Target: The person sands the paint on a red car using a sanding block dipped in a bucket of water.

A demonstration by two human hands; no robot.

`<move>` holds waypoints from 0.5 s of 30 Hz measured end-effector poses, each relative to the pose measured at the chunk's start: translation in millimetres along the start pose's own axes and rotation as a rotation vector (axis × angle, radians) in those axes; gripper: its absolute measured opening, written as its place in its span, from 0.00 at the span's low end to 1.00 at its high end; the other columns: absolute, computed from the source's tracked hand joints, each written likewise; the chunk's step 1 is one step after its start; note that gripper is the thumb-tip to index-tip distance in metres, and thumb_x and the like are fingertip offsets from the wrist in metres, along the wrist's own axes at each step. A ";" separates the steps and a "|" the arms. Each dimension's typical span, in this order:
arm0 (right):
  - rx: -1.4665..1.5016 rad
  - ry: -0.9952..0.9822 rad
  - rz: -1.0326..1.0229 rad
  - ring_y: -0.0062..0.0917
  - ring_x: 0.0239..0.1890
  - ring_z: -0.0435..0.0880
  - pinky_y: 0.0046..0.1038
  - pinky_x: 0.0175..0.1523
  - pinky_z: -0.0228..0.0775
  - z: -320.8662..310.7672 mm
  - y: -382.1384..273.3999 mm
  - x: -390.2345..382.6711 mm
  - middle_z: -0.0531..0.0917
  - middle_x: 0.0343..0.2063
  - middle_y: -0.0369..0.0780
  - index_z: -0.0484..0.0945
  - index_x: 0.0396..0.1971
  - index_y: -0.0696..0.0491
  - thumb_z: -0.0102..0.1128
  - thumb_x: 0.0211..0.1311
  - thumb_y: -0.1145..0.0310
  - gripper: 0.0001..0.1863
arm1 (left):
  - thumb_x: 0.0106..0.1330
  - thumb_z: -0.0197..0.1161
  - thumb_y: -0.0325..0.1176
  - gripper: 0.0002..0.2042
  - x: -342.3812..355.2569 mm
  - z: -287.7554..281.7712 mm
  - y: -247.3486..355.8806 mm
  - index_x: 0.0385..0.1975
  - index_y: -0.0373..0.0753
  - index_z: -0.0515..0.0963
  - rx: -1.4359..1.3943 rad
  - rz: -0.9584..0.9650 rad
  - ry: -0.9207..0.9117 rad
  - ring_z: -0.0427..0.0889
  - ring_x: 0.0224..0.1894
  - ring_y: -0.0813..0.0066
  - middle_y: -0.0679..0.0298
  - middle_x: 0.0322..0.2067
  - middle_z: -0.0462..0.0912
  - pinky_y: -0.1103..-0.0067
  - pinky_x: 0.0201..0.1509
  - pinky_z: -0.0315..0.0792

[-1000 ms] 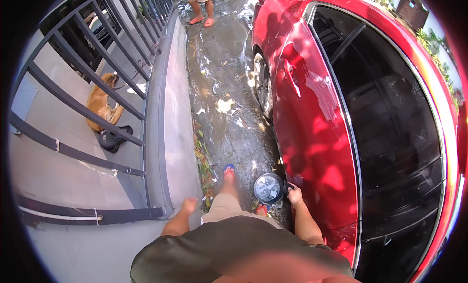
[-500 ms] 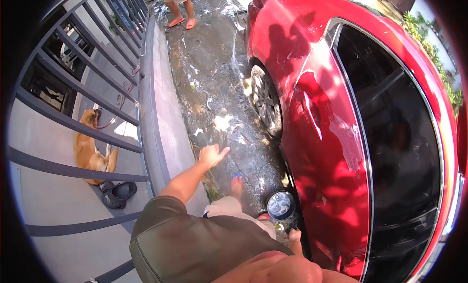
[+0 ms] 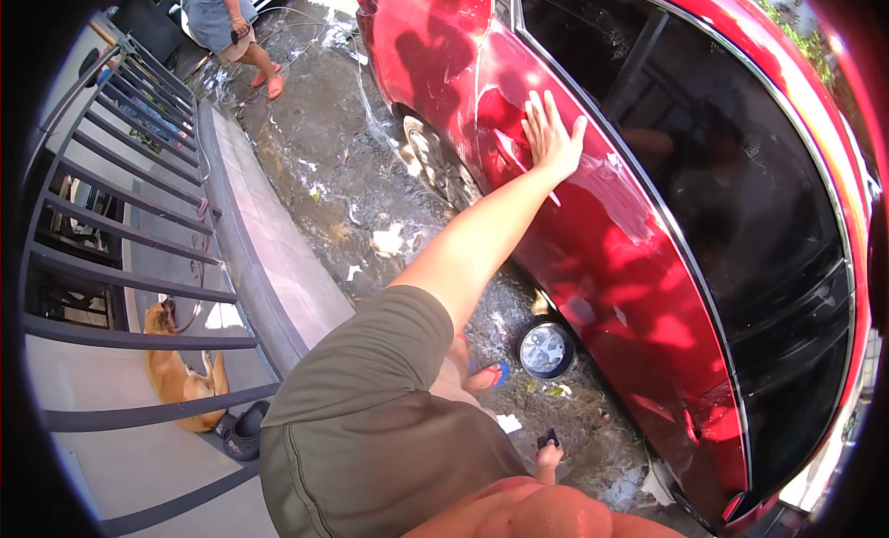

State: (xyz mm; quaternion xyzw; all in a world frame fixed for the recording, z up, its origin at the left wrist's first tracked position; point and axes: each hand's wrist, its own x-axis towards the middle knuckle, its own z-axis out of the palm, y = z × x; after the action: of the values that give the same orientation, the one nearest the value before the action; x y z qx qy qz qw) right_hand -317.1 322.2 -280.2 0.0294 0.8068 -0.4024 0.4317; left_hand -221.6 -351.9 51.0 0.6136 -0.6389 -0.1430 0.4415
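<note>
Left hand (image 3: 554,151): mine, fingers straight and slightly apart, thumb standing out, over the side of the red car (image 3: 630,260), just below the lower edge of its dark window (image 3: 741,214); I cannot tell whether my palm presses.
Right hand (image 3: 548,458): fingers closed on a small dark thing (image 3: 548,438), low above the wet ground (image 3: 315,168).
Round dark basin (image 3: 546,350): on that ground, just beside the car's lower edge.
Flip-flop (image 3: 503,375): blue and red, on my foot, near the basin.
Railing (image 3: 139,335): along my left; behind it lies a brown dog (image 3: 181,376), dark clogs (image 3: 243,434) beside it.
Person (image 3: 218,19): at the ground's far left corner, wearing orange sandals (image 3: 275,87).
</note>
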 end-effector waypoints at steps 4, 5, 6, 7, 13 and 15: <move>-0.115 0.176 -0.115 0.35 0.32 0.81 0.37 0.38 0.73 -16.4 16.2 -43.5 0.82 0.38 0.46 0.73 0.57 0.58 0.47 0.70 0.70 0.18 | 0.71 0.44 0.60 0.40 19.0 47.4 29.3 0.75 0.45 0.39 -0.199 -0.725 0.127 0.33 0.77 0.54 0.58 0.76 0.33 0.43 0.73 0.34; -0.164 0.137 -0.127 0.37 0.36 0.82 0.38 0.42 0.74 -30.8 33.8 -48.7 0.82 0.37 0.48 0.75 0.54 0.59 0.49 0.69 0.67 0.18 | 0.71 0.41 0.61 0.40 17.8 59.9 30.5 0.75 0.46 0.39 -0.147 -0.715 0.180 0.32 0.78 0.57 0.62 0.76 0.33 0.41 0.72 0.33; -0.212 0.104 -0.136 0.40 0.40 0.82 0.39 0.46 0.74 -44.5 50.2 -55.8 0.83 0.36 0.49 0.77 0.51 0.60 0.52 0.68 0.65 0.18 | 0.71 0.40 0.62 0.39 13.8 62.9 35.7 0.75 0.46 0.40 -0.109 -0.698 0.192 0.33 0.78 0.58 0.61 0.76 0.34 0.43 0.73 0.34; -0.257 0.093 -0.107 0.39 0.39 0.82 0.39 0.45 0.74 -53.5 56.2 -65.5 0.83 0.36 0.49 0.77 0.50 0.60 0.52 0.68 0.65 0.18 | 0.71 0.40 0.62 0.39 11.3 61.9 38.0 0.75 0.46 0.41 -0.089 -0.701 0.209 0.34 0.78 0.59 0.61 0.76 0.34 0.44 0.73 0.35; -0.220 0.135 0.172 0.37 0.34 0.81 0.38 0.37 0.74 -26.4 35.1 -30.8 0.82 0.33 0.48 0.78 0.48 0.60 0.51 0.68 0.64 0.17 | 0.71 0.42 0.61 0.39 6.2 66.5 38.1 0.75 0.46 0.43 -0.036 -0.662 0.251 0.36 0.77 0.57 0.59 0.76 0.36 0.45 0.74 0.36; -0.167 0.143 0.243 0.37 0.32 0.81 0.37 0.34 0.74 -8.2 17.4 -9.0 0.82 0.32 0.48 0.78 0.47 0.60 0.51 0.68 0.63 0.17 | 0.69 0.43 0.63 0.40 6.5 69.7 34.9 0.75 0.46 0.43 -0.029 -0.642 0.279 0.36 0.77 0.56 0.59 0.76 0.36 0.44 0.73 0.36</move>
State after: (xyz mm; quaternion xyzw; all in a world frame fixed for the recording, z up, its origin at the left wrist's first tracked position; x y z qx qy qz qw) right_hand -310.1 342.2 -282.1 0.1193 0.8565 -0.2756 0.4198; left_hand -295.1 -375.6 39.1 0.7905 -0.3446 -0.1984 0.4658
